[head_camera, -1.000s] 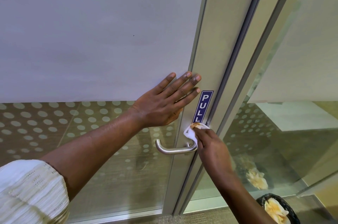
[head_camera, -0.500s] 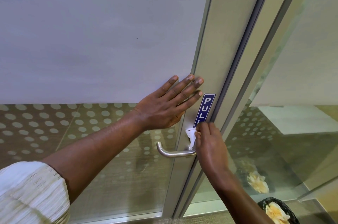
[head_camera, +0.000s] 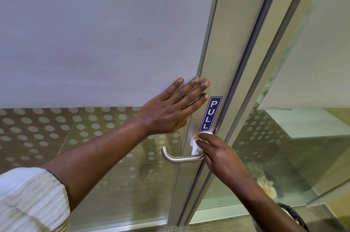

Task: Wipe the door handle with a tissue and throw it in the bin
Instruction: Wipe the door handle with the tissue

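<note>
Pinched in the right hand point(head_camera: 221, 157) was a small white tissue point(head_camera: 195, 143), bunched up under the fingertips and pressed against the door frame right where the door handle point(head_camera: 181, 157) meets it, just under the blue PULL sticker point(head_camera: 210, 113). The left hand point(head_camera: 170, 110) wasn't holding anything – fingers spread flat, palm against the door point(head_camera: 94, 42) just above the handle, looking like it was there to keep the door from swinging. Judging by where the tissue sat, only the base end of the handle was getting attention at that point, so the wipe looked partway done at best. To do it properly I'd say wrap the tissue around the bar and drag it along the whole length out to the bent tip, turning the wrist so the underside gets covered too, and keep that flat hand bracing the door. The handle ran roughly level, its long axis going left to right across the door, with the free end pointing left and curling back toward the glass. Down in the bottom right corner was the dark rim of a bin point(head_camera: 293, 214), near the person's feet – an easy drop once the wiping was finished.
</note>
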{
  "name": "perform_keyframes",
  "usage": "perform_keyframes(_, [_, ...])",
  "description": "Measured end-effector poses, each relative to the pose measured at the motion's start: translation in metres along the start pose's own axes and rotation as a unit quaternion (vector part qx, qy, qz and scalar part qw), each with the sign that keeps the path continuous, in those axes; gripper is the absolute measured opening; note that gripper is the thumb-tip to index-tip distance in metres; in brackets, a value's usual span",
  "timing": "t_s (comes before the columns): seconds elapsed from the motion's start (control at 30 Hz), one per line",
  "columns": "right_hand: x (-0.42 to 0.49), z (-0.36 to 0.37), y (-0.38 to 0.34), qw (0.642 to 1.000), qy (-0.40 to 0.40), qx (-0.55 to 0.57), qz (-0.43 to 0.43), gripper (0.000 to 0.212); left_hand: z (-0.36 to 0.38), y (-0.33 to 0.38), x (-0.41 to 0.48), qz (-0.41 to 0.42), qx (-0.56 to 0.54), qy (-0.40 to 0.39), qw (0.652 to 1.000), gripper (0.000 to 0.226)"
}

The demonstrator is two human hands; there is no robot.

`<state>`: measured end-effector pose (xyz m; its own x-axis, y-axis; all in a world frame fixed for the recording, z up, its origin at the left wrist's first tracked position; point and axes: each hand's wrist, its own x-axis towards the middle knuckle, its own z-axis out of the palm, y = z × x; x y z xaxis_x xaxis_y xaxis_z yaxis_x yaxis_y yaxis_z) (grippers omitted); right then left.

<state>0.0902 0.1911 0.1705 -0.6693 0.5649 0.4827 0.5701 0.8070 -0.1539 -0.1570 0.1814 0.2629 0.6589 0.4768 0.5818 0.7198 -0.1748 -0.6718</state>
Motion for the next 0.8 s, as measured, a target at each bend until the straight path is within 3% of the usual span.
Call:
perform_keyframes(0.23, [-0.013,0.025,-0.001,0.965,0.123,0.096,0.213,0.019,0.000,0.000,0.000,0.001,0.012,-0.006,1.000,0.072])
perform_keyframes(0.37, [-0.003,0.022,-0.014,0.968,0.133,0.099,0.190,0.023,0.000,0.000,0.000,0.004,0.012,-0.008,1.000,0.071])
perform_keyframes(0.5, [0.015,0.024,-0.023,0.992,0.075,-0.029,0.096,0.020,0.000,0.000,0.000,0.001,0.011,-0.002,1.000,0.071])
perform_keyframes(0.6, [0.019,0.024,-0.017,0.998,0.026,-0.053,0.033,0.015,0.000,0.000,0.001,0.000,0.011,-0.003,1.000,0.069])
perform_keyframes(0.7, [0.014,0.022,-0.005,0.998,0.038,-0.032,0.046,0.019,-0.001,-0.001,0.000,0.003,0.010,-0.008,1.000,0.070])
perform_keyframes(0.8, [0.001,0.024,-0.002,0.986,0.099,0.028,0.129,0.030,-0.001,-0.001,0.000,0.004,0.016,-0.006,1.000,0.071])
